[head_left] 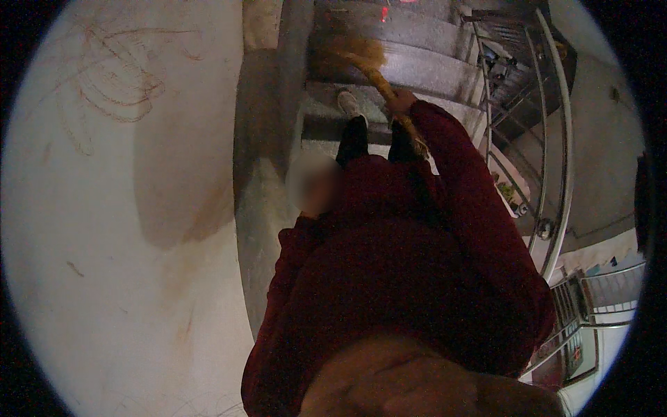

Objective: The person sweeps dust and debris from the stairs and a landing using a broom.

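While the right hand's [401, 101] fingers clamp the broom [368, 61], its bristles sweep ahead.

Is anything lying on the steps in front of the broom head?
Nothing visible does. The right hand grips the broom, whose bristles rest on a grey stair step; the steps ahead look bare, though dim.

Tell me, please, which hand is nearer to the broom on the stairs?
Right. The right hand grips the broom by its handle; the left hand is blurred, held close to the chest, apart from it.
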{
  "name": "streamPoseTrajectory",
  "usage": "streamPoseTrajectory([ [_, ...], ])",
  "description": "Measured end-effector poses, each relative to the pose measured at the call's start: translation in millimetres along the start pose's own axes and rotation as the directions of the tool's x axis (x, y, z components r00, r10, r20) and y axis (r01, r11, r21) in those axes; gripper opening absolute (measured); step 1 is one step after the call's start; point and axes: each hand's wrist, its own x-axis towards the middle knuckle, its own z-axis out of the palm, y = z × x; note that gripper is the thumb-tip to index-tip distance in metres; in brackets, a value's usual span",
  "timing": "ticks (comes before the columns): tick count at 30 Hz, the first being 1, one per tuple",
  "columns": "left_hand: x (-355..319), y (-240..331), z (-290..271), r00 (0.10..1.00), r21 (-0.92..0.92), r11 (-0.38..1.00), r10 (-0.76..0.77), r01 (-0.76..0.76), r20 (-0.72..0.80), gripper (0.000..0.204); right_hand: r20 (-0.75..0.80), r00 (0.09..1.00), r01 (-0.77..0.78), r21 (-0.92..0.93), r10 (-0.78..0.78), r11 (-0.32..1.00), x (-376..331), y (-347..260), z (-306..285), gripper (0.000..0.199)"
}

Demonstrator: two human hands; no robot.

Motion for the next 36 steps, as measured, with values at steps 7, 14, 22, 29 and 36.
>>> streamPoseTrajectory([
  [7,6,9,-19,1.000,-0.013,1.000,0.011,-0.010,0.020,0.034,-0.040,0.991,0.114,-0.202,-0.125,0.973,-22,19,19,0.043],
  [14,37,20,-26,0.991,0.015,0.997,0.079,-0.081,0.109,0.034,0.103,0.955,0.287,-0.570,-0.280,0.770,117,139,35,0.050],
  [22,75,25,-9,0.967,-0.082,0.968,0.243,-0.237,0.078,0.034,-0.097,0.994,-0.006,0.385,0.047,0.923,-40,49,-16,0.049],
  [29,104,83,35,0.809,0.517,0.648,0.563,-0.559,0.169,0.035,-0.221,0.973,-0.079,-0.022,0.072,0.997,-102,124,-71,0.056],
  [36,143,26,50,0.788,0.866,0.208,0.547,-0.455,0.282,0.030,-0.312,0.938,-0.282,-0.438,0.150,0.854,-98,252,-110,0.058],
])
